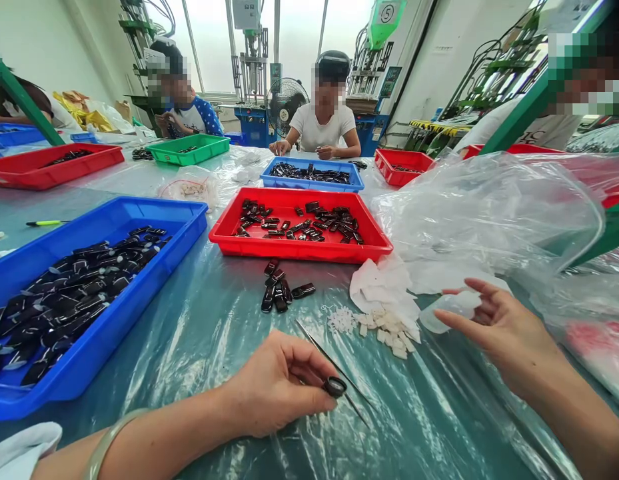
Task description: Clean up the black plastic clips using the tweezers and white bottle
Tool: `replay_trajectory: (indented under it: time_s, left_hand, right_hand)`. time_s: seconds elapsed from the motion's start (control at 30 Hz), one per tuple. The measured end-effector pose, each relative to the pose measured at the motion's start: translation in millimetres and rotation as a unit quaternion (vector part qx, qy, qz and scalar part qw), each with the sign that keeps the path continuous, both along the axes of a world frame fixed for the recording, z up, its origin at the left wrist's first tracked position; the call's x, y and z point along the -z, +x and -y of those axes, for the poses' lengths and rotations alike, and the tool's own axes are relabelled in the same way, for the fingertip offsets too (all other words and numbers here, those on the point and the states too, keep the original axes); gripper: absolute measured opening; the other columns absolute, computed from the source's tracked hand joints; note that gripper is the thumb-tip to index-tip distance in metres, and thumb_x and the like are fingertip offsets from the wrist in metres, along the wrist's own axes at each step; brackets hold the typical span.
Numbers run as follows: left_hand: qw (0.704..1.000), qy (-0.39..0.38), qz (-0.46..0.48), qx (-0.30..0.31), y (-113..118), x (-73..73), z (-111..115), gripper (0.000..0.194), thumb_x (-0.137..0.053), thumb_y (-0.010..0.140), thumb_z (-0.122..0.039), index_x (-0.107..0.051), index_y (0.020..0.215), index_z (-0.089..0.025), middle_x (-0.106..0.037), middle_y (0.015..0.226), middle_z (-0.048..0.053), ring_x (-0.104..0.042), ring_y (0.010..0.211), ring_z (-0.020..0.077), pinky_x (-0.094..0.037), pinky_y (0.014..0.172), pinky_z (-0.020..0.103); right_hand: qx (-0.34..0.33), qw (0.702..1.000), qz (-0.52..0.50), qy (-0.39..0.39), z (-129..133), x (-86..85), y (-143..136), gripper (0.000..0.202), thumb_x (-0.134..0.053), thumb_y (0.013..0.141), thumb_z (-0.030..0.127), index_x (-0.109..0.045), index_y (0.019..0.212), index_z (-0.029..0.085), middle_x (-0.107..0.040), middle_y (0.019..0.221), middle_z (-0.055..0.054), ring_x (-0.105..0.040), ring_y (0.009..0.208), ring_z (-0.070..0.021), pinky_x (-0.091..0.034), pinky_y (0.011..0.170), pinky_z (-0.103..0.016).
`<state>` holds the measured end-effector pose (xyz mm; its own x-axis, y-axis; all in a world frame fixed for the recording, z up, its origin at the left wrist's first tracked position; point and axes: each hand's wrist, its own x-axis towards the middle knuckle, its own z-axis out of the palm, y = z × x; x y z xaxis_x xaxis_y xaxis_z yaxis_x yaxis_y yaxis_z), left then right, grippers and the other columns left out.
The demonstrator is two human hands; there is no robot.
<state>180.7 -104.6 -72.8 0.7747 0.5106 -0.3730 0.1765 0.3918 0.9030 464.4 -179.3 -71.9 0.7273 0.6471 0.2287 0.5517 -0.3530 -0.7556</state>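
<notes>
Pinched between the thumb and fingers of my left hand (284,383) is a small black part (334,386) with an oval rim at its end; the rest of it is hidden by the fingers. Metal tweezers (310,335) lie on the plastic sheet beneath that hand. My right hand (504,327) has its thumb and fingers around a small translucent white bottle (452,311), which is tilted. Left of the bottle are a heap of flat off-white pieces (389,328) and tiny white bits (342,320). Several glossy black parts (278,288) lie loose beyond my left hand.
A blue tray (189,230) of black parts stands left; a red tray (299,251) with more is ahead. Crumpled clear plastic (489,207) covers the right side. Across the table a person (324,123) works at another blue tray (314,183). Other people sit at both sides.
</notes>
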Motion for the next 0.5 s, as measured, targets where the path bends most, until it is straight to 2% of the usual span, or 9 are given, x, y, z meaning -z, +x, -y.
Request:
replay_trajectory:
  time_s: [0.07, 0.13, 0.2, 0.23, 0.3, 0.37, 0.43, 0.5]
  left_hand:
    - [1.000, -0.001, -0.010, -0.001, 0, 0.5, 0, 0.021, -0.072, 0.053, -0.014, -0.068, 0.073, -0.009, -0.065, 0.067, 0.004, -0.055, 0.060, 0.0097, -0.041, 0.058, 0.021]
    - [1.000, 0.006, -0.021, 0.003, 0, 2.0, 0, 0.022, -0.072, 0.053, -0.016, -0.068, 0.073, -0.009, -0.063, 0.063, 0.002, -0.052, 0.057, 0.0086, -0.039, 0.055, 0.020]
    - [0.999, 0.022, -0.032, 0.011, 0, 3.9, -1, 0.022, -0.072, 0.054, -0.018, -0.069, 0.073, -0.009, -0.060, 0.058, 0.000, -0.047, 0.051, 0.0068, -0.036, 0.051, 0.019]
    - [0.999, 0.032, -0.040, 0.016, 0, 4.7, -1, 0.022, -0.072, 0.054, -0.019, -0.069, 0.074, -0.009, -0.058, 0.055, -0.001, -0.045, 0.049, 0.0060, -0.034, 0.048, 0.018]
    - [0.997, 0.049, -0.058, 0.024, 1, 5.8, -1, 0.022, -0.072, 0.055, -0.019, -0.070, 0.074, -0.010, -0.054, 0.051, -0.002, -0.041, 0.044, 0.0050, -0.031, 0.043, 0.017]
    - [0.996, 0.054, -0.072, 0.029, 1, 5.9, -1, 0.022, -0.071, 0.055, -0.019, -0.070, 0.074, -0.010, -0.054, 0.049, -0.003, -0.042, 0.041, 0.0050, -0.031, 0.041, 0.017]
    - [0.995, 0.046, -0.077, 0.034, 2, 5.3, 1, 0.020, -0.071, 0.055, -0.019, -0.069, 0.074, -0.010, -0.056, 0.051, -0.002, -0.045, 0.041, 0.0061, -0.036, 0.041, 0.017]
    - [0.996, 0.030, -0.076, 0.035, 3, 4.6, 2, 0.019, -0.070, 0.055, -0.017, -0.069, 0.072, -0.010, -0.059, 0.053, -0.001, -0.049, 0.042, 0.0073, -0.040, 0.043, 0.018]
  right_hand:
    - [0.013, 1.000, -0.001, 0.009, 2, -7.7, -3, 0.090, -0.069, 0.052, 0.048, -0.040, 0.128, 0.008, -0.062, 0.110, -0.021, -0.060, 0.100, -0.0331, -0.052, 0.078, -0.044]
    - [0.028, 0.999, 0.011, 0.023, 6, -15.3, -9, 0.101, -0.071, 0.050, 0.047, -0.031, 0.135, 0.010, -0.054, 0.121, -0.022, -0.053, 0.111, -0.0343, -0.046, 0.088, -0.047]
    - [0.044, 0.995, 0.070, 0.055, 12, -19.8, -19, 0.098, -0.073, 0.052, 0.045, -0.031, 0.136, 0.016, -0.050, 0.126, -0.019, -0.048, 0.116, -0.0334, -0.042, 0.092, -0.047]
    - [0.035, 0.989, 0.124, 0.074, 14, -20.0, -25, 0.089, -0.073, 0.057, 0.043, -0.035, 0.134, 0.019, -0.050, 0.125, -0.017, -0.050, 0.114, -0.0319, -0.042, 0.091, -0.046]
    - [-0.053, 0.959, 0.260, 0.103, 17, -16.4, -38, 0.050, -0.065, 0.073, 0.036, -0.051, 0.119, 0.021, -0.057, 0.112, -0.013, -0.057, 0.100, -0.0260, -0.046, 0.083, -0.042]
    - [-0.197, 0.913, 0.341, 0.106, 16, -8.1, -50, 0.015, -0.056, 0.083, 0.027, -0.058, 0.097, 0.023, -0.061, 0.094, -0.007, -0.059, 0.085, -0.0187, -0.048, 0.073, -0.034]
    - [-0.299, 0.884, 0.349, 0.086, 10, 2.3, -60, 0.008, -0.051, 0.086, 0.022, -0.058, 0.088, 0.024, -0.061, 0.084, -0.003, -0.057, 0.080, -0.0151, -0.047, 0.069, -0.028]
    - [-0.337, 0.870, 0.356, 0.056, 3, 11.9, -66, 0.015, -0.047, 0.088, 0.018, -0.060, 0.090, 0.025, -0.061, 0.085, -0.003, -0.056, 0.082, -0.0162, -0.046, 0.069, -0.030]
